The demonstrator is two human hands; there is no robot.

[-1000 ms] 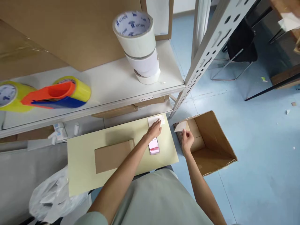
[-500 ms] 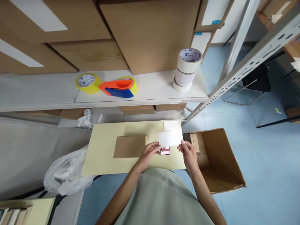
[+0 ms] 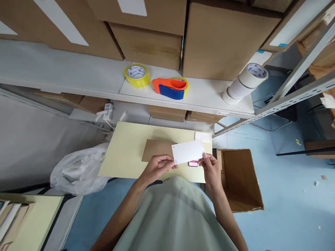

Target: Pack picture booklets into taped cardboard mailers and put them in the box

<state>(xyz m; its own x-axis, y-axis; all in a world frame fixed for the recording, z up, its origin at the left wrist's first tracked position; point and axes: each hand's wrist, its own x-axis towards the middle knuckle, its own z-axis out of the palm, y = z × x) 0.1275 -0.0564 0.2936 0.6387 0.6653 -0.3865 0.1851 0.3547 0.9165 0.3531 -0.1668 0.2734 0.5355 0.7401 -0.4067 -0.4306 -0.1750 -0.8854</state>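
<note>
Both hands hold up a white rectangular label sheet point(image 3: 187, 152) above the pale yellow board point(image 3: 125, 150). My left hand point(image 3: 158, 165) pinches its lower left corner. My right hand point(image 3: 210, 165) pinches its lower right corner. Behind the sheet a flat brown cardboard envelope point(image 3: 155, 150) lies on the board. A small pink and white card point(image 3: 193, 163) shows just under the sheet. Another white label point(image 3: 202, 136) lies at the board's far right corner.
An open, empty cardboard box point(image 3: 239, 179) stands on the blue floor to my right. The shelf point(image 3: 78, 78) ahead holds a yellow tape roll point(image 3: 136, 74), an orange and blue tape dispenser point(image 3: 170, 88), stacked white tape rolls point(image 3: 246, 83) and big cartons point(image 3: 222, 38). A white plastic bag point(image 3: 78, 170) lies left.
My left hand left the label on the board and joined my right hand on the white sheet. The sheet came up from beside the box. The view tilted up and shifted left.
</note>
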